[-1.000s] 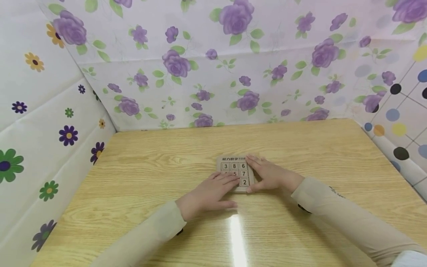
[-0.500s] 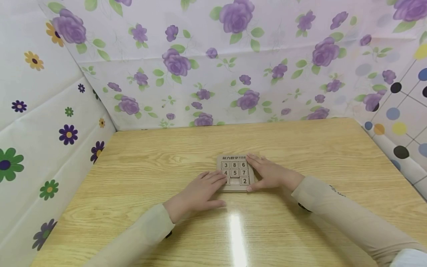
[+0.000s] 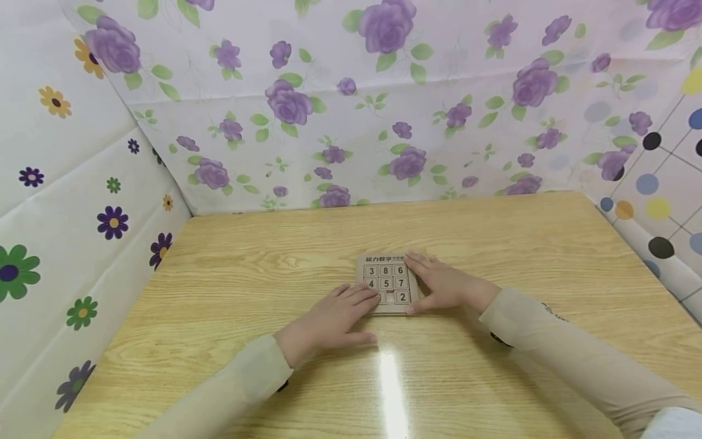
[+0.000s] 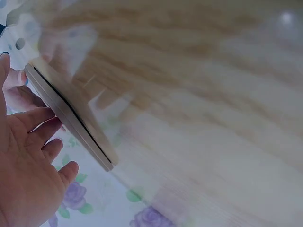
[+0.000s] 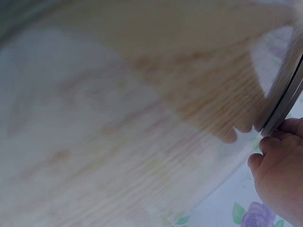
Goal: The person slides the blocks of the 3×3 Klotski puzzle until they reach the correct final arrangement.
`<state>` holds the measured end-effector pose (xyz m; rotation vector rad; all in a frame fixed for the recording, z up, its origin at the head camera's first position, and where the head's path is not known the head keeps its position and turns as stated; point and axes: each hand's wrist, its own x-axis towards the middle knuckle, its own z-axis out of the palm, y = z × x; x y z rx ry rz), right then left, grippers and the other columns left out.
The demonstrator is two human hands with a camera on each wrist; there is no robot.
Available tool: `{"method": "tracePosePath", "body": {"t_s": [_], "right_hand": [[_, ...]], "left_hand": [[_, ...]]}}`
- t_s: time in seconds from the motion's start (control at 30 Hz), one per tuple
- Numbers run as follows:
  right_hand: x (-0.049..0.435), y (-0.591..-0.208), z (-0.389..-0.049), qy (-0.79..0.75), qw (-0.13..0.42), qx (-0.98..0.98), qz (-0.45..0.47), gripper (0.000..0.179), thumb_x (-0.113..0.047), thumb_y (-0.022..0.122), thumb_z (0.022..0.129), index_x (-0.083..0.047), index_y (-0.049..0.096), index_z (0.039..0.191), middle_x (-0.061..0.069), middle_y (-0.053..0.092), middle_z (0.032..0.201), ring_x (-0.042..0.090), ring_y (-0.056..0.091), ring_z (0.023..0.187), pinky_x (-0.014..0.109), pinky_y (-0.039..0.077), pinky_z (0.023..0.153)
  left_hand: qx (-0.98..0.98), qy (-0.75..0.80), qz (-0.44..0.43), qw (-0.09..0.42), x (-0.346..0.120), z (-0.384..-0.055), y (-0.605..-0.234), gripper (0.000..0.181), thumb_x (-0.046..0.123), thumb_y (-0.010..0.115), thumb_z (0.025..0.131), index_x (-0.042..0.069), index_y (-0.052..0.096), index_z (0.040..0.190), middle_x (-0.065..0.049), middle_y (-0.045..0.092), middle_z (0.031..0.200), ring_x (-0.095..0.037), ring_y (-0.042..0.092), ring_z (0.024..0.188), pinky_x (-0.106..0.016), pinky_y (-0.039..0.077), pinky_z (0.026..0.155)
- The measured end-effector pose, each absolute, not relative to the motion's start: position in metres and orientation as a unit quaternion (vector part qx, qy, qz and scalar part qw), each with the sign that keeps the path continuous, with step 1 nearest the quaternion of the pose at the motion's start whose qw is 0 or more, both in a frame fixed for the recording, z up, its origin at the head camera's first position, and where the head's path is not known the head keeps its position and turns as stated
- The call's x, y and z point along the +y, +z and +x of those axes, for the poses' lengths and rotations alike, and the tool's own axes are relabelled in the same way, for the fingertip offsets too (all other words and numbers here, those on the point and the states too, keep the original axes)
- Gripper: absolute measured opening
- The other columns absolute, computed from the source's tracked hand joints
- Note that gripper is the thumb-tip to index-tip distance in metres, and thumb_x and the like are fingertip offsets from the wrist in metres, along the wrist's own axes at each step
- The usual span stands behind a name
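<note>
A wooden sliding number puzzle (image 3: 386, 310) lies flat on the table, its rows reading 3 8 6 and 4 5 7, with a tile 2 (image 3: 403, 297) at the bottom right. My left hand (image 3: 331, 320) reaches over the lower left corner, its extended fingertips on the bottom-row tile 1 (image 3: 382, 298), which they partly cover. A narrow gap shows between tiles 1 and 2. My right hand (image 3: 446, 285) holds the puzzle's right edge, fingers at the upper corner and thumb at the lower one. In the left wrist view the puzzle (image 4: 71, 118) appears edge-on beside the fingers.
The wood-grain table (image 3: 263, 256) extends around the puzzle, with a bright light reflection near the front. A purple-flowered sheet (image 3: 340, 122) hangs behind it. Patterned sheets flank the left and right sides.
My left hand shifted left off the middle of the puzzle, then slightly back right. Tile 1 has slid right toward tile 2 since half a second ago. The right hand stays in place.
</note>
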<state>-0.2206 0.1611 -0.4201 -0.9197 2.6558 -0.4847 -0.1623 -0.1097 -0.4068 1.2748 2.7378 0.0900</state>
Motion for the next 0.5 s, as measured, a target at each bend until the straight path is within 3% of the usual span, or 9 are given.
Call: {"method": "tracePosePath", "body": {"t_s": [0.5], "right_hand": [[0.162, -0.422, -0.220, -0.164, 0.153, 0.924, -0.310, 0.115, -0.068, 0.063, 0.074, -0.001, 0.011, 0.152, 0.016, 0.004, 0.159, 0.036, 0.007, 0.146, 0.053, 0.009, 0.118]], "left_hand": [[0.905, 0.024, 0.420, 0.065, -0.094, -0.167, -0.403, 0.074, 0.057, 0.049, 0.091, 0.008, 0.038, 0.145, -0.007, 0.034, 0.153, -0.026, 0.023, 0.144, -0.050, 0.021, 0.117]]}}
